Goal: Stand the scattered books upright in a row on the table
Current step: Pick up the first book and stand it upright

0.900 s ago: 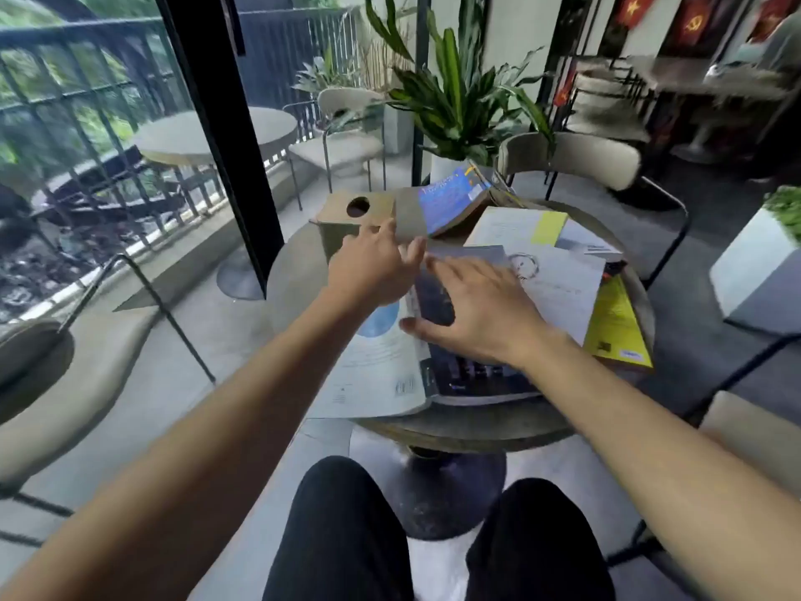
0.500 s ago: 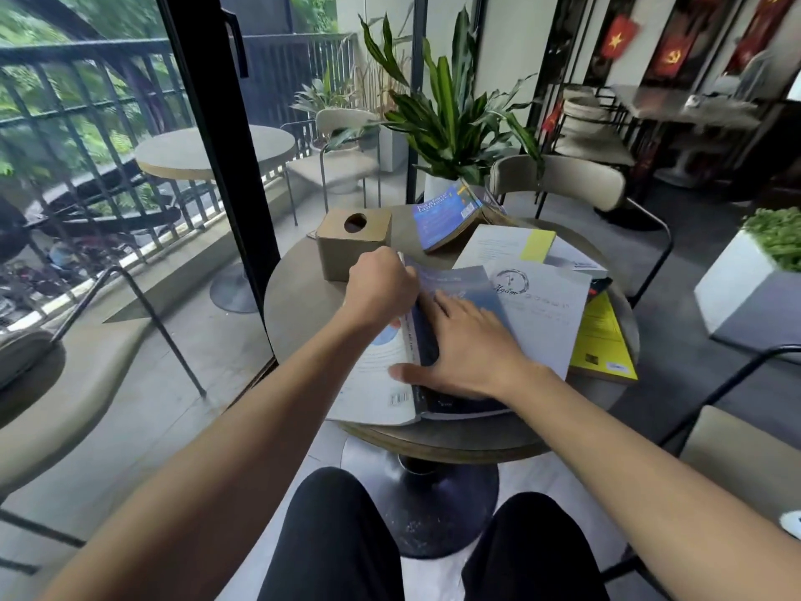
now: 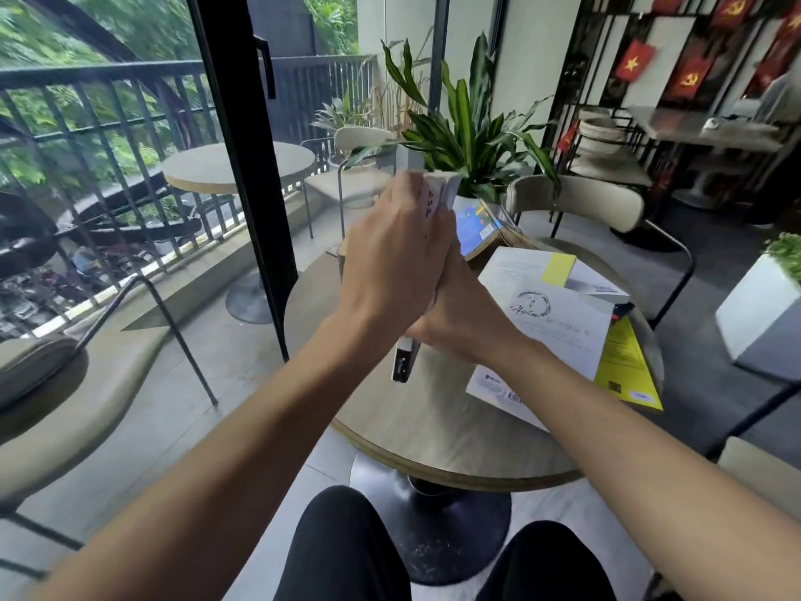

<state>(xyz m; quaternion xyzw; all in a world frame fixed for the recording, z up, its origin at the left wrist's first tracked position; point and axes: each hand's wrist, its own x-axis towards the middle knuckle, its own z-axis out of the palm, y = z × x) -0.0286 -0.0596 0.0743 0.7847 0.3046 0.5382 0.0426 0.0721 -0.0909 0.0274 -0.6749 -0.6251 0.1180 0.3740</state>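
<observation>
Round wooden table (image 3: 433, 431), pedestal base, seen from the 6 o'clock side. Item in hand: books (image 3: 427, 262), apparently two pressed together, raised on edge above the table's centre-left, top edge tilted away toward 12 o'clock, lower corner showing a white spine below the wrists; whether it touches the table cannot be told. Left hand (image 3: 390, 258): grip closed over the upper left face of the books. Right hand (image 3: 459, 316): grip closed on the lower right side. Remaining items lie flat: white book (image 3: 559, 336) with a circular emblem at 3 o'clock, overlapping a yellow book (image 3: 624, 366) at the 4 o'clock rim; white book with yellow band (image 3: 537, 271) at 1 o'clock; blue book (image 3: 474, 227), propped at a slant, at 12 o'clock. Potted plant (image 3: 468, 123) beyond the far rim.
</observation>
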